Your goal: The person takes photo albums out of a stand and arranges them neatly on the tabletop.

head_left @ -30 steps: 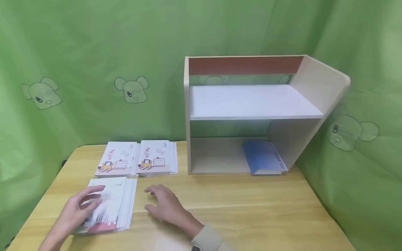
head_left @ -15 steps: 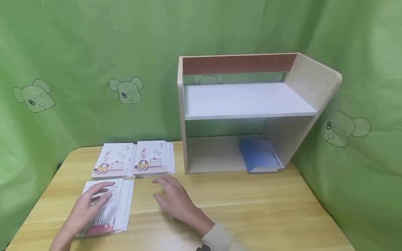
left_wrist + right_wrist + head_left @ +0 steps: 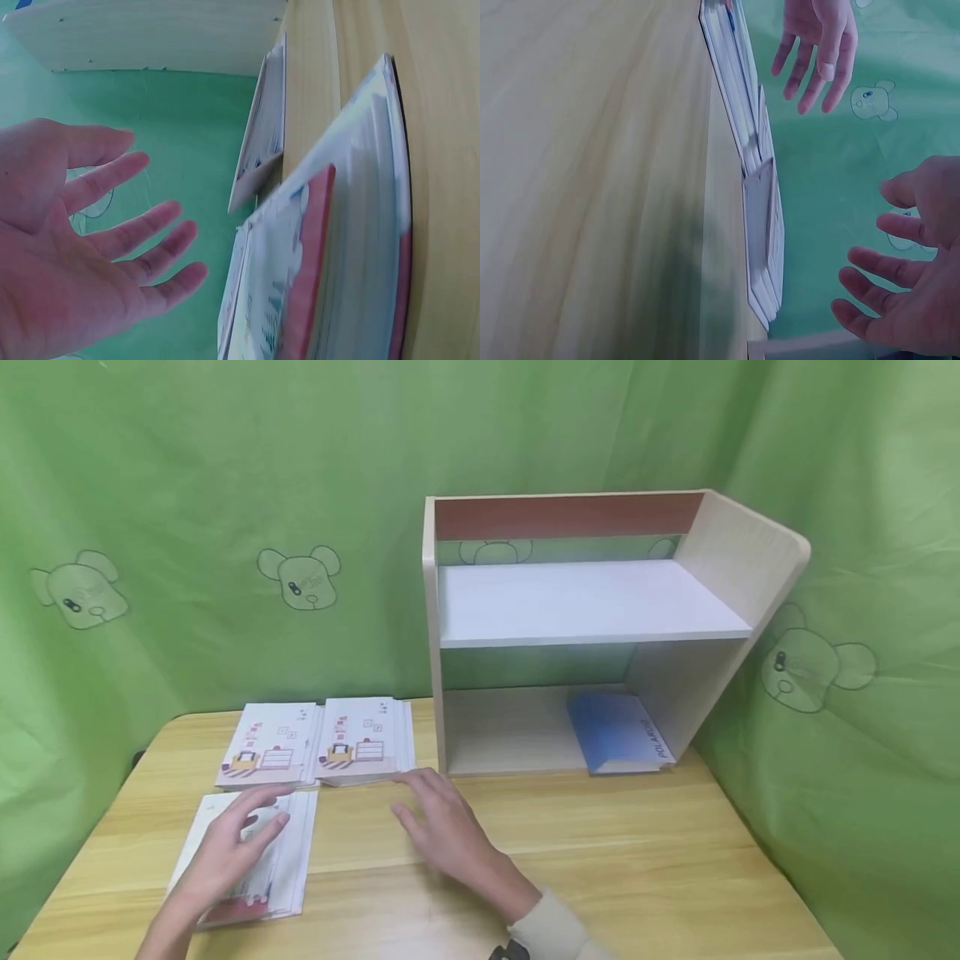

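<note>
My left hand (image 3: 228, 847) hovers with spread, slightly bent fingers over the front stack of thin books (image 3: 297, 852). In the left wrist view, this palm (image 3: 67, 255) stands apart from the books, whose top cover has a pink band (image 3: 309, 262). My right hand (image 3: 450, 835) holds nothing; its fingers are relaxed, the index fingertip overlapping the near edge of the back right book stack (image 3: 360, 739) in the head view. The right wrist view shows a gap between that hand (image 3: 907, 277) and the books (image 3: 761, 225). Beside it lies the back left book stack (image 3: 268, 739).
A wooden desk shelf (image 3: 596, 602) with a white middle board stands right of the books. In its lower compartment, a blue book (image 3: 618, 735) marked POLAROID lies against the right side. A green curtain (image 3: 187, 485) hangs behind and beside the wooden table (image 3: 600, 860).
Both hands have moved right and slightly up in the head view, the right one closer to the back right stack. The books stay put; the view has shifted a little.
</note>
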Demonstrator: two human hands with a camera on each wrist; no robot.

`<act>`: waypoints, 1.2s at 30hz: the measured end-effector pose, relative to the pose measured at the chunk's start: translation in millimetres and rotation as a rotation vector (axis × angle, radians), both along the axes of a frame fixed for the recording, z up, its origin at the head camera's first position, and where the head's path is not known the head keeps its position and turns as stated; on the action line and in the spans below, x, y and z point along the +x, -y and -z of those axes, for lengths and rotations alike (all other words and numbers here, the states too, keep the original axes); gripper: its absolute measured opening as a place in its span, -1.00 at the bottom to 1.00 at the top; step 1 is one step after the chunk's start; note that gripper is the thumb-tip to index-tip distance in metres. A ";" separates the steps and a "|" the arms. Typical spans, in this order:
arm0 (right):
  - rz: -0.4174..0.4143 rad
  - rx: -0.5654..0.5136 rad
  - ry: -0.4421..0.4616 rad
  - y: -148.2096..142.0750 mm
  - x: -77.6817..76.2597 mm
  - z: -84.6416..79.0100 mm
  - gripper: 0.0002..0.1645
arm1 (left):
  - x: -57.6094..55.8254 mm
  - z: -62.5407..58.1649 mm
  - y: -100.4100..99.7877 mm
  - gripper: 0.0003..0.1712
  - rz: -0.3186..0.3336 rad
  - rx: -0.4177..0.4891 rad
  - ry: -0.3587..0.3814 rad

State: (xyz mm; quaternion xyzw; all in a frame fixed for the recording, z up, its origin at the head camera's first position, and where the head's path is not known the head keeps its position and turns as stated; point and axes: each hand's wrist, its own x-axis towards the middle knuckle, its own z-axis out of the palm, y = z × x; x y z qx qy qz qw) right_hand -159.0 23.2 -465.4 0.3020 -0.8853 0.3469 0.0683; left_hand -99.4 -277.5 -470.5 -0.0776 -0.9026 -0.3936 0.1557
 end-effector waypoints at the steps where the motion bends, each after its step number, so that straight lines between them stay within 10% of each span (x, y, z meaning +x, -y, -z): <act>1: 0.005 -0.002 0.006 -2.9 -0.3 -1.3 -0.50 | -1.6 -0.7 -1.7 -0.61 0.006 0.007 0.003; 36: 0.133 -0.150 0.024 -77.7 -4.7 -15.8 -0.57 | -37.5 -7.1 -65.0 -0.59 0.132 0.086 -0.048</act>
